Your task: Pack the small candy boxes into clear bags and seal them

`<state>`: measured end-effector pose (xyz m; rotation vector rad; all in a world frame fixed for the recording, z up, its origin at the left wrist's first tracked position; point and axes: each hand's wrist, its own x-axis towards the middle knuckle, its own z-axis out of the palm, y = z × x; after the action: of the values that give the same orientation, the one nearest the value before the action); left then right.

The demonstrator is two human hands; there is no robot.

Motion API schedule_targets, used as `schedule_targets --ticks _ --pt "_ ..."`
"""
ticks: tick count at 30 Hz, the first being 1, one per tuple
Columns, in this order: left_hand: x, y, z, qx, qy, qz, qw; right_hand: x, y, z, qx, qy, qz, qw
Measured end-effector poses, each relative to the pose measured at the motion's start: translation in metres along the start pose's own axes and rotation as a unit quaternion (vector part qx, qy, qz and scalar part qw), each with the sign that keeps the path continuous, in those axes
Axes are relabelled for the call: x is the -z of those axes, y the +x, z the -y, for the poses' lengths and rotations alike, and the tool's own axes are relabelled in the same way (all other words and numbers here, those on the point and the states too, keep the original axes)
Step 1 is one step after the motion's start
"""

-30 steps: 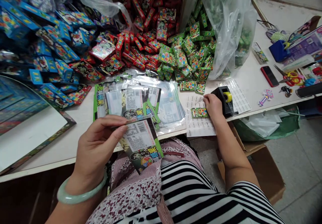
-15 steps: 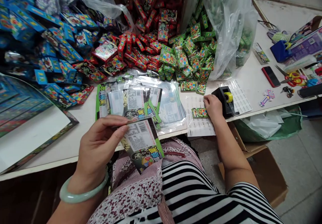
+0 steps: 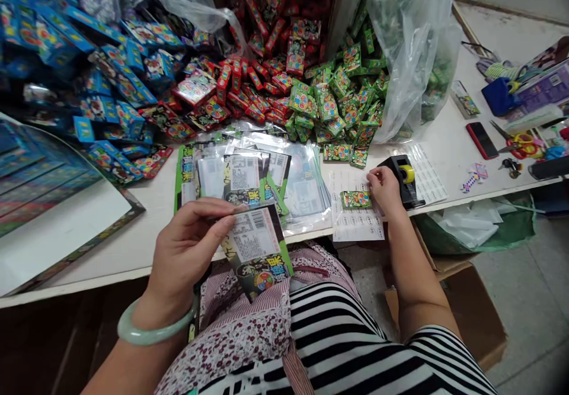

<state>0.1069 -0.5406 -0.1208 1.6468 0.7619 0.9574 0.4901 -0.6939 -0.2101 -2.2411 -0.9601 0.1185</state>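
Note:
My left hand (image 3: pixel 191 247), thumb against fingers, pinches the top edge of a printed plastic bag (image 3: pixel 255 244) with a white label and barcode. The bag hangs tilted over my lap, in front of the table edge. My right hand (image 3: pixel 386 190) is closed at the fingertips above the upper right of a white sticker sheet (image 3: pixel 353 228); whatever it pinches is too small to make out. A small green candy box (image 3: pixel 355 199) lies on that sheet, left of my right hand. Just right of the hand stands a black tape dispenser (image 3: pixel 403 182) with yellow tape.
More printed bags (image 3: pixel 302 196) lie overlapping mid-table. Behind them are piled blue boxes (image 3: pixel 128 81), red boxes (image 3: pixel 267 96) and green boxes (image 3: pixel 326 102). A plastic sack (image 3: pixel 409 45), a red phone (image 3: pixel 482 140) and scissors (image 3: pixel 524 146) are on the right; an open display box (image 3: pixel 89 229) stands left.
The view has shifted slightly, so the table things appear a little farther right. My right hand has drawn slightly away from the green candy box. My left hand still holds the bag.

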Motion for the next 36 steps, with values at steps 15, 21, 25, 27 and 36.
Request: schedule_targets --ticks 15,21,25,27,36 --pt "-0.011 0.004 -0.001 -0.061 0.024 0.066 0.996 0.001 -0.017 0.253 0.283 0.239 0.445 0.815" --pt "-0.004 0.003 0.001 -0.039 -0.005 0.073 0.997 -0.023 -0.013 0.251 0.258 0.221 0.483 0.807" --pt "-0.005 0.004 0.006 -0.039 -0.016 0.063 0.997 -0.023 -0.018 0.254 0.242 0.209 0.473 0.821" --pt "-0.007 0.004 0.007 -0.044 -0.015 0.055 0.997 -0.021 -0.02 0.258 0.236 0.191 0.47 0.829" --pt "-0.011 0.002 0.013 -0.088 0.037 0.017 0.995 -0.031 -0.018 0.258 0.139 0.213 0.503 0.826"
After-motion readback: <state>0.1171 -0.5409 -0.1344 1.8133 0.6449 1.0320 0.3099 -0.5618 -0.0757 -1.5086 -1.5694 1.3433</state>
